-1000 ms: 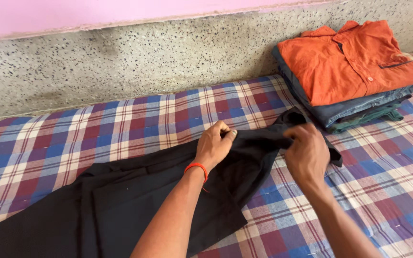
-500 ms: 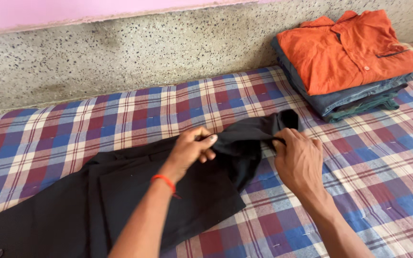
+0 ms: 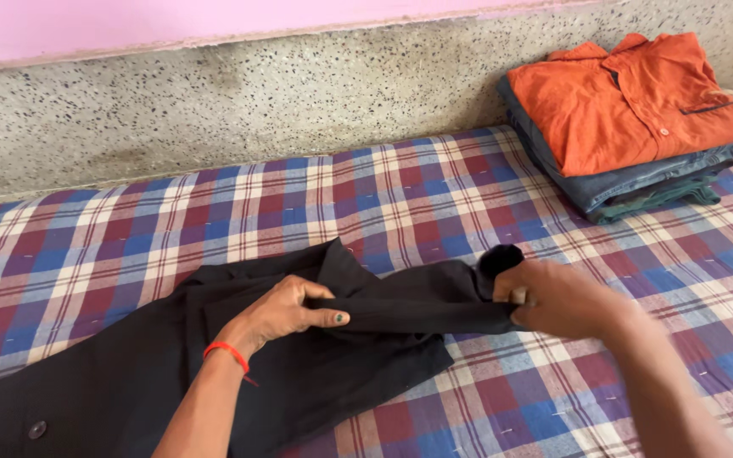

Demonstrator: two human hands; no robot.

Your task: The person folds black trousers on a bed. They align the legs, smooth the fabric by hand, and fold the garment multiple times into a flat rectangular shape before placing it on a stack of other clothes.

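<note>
Head view: both hands, left hand (image 3: 286,312) and right hand (image 3: 557,297), have their grip clamped on a black garment (image 3: 214,373) stretched between them over the checked bed (image 3: 86,246).

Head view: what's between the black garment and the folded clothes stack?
Only bare checked mattress cover between black garment and clothes stack, in the head view.
</note>
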